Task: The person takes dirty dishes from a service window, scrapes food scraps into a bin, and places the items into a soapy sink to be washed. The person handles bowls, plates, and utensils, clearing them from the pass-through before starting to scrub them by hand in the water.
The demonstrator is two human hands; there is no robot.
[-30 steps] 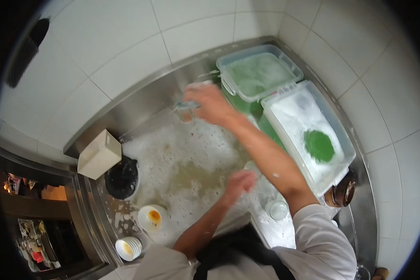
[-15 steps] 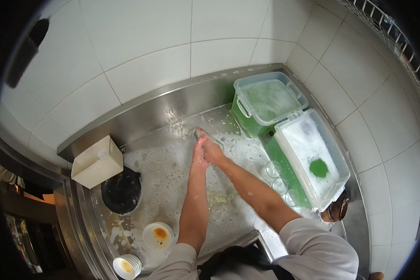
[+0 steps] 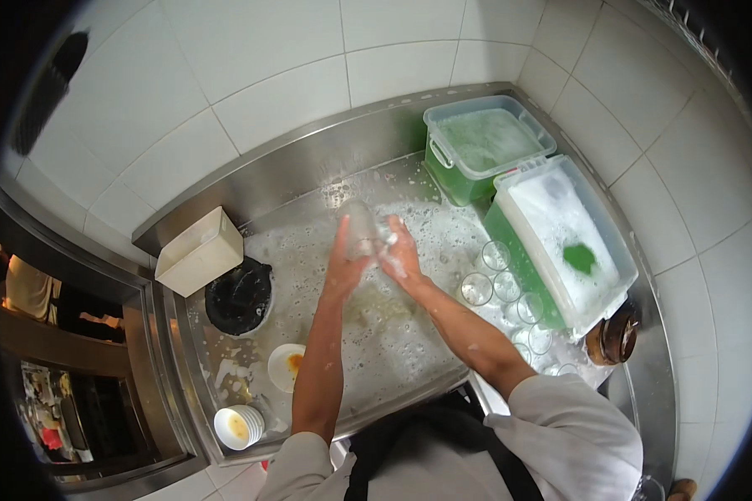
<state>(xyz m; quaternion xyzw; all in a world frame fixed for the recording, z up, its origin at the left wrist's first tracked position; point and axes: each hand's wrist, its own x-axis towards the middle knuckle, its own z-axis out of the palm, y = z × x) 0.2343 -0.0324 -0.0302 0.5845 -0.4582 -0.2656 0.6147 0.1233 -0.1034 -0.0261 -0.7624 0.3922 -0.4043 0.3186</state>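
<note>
Over the soapy metal sink (image 3: 309, 242), my left hand (image 3: 346, 265) is closed around a clear drinking glass (image 3: 359, 221), blurred by motion. Close beside it on the right, my right hand (image 3: 404, 257) is curled and coated with white suds. Whatever lies within its fingers is hidden by foam. Several clear drinking glasses (image 3: 477, 289) stand to the right of my right forearm. A white bowl (image 3: 282, 367) with orange residue sits left of my left forearm, and a stack of white bowls (image 3: 249, 424) rests near the front left edge.
Two clear plastic tubs of green soapy liquid, a far tub (image 3: 451, 171) and a nearer foam-covered tub (image 3: 510, 230), line the right side. A brown jar (image 3: 617, 336) stands by the nearer one. At left are a cream rectangular container (image 3: 194, 260) and a round black pan (image 3: 238, 296).
My hands have moved from being pressed together to slightly apart, and the glass now shows upright in my left hand. The view has shifted, revealing more glasses at right.
</note>
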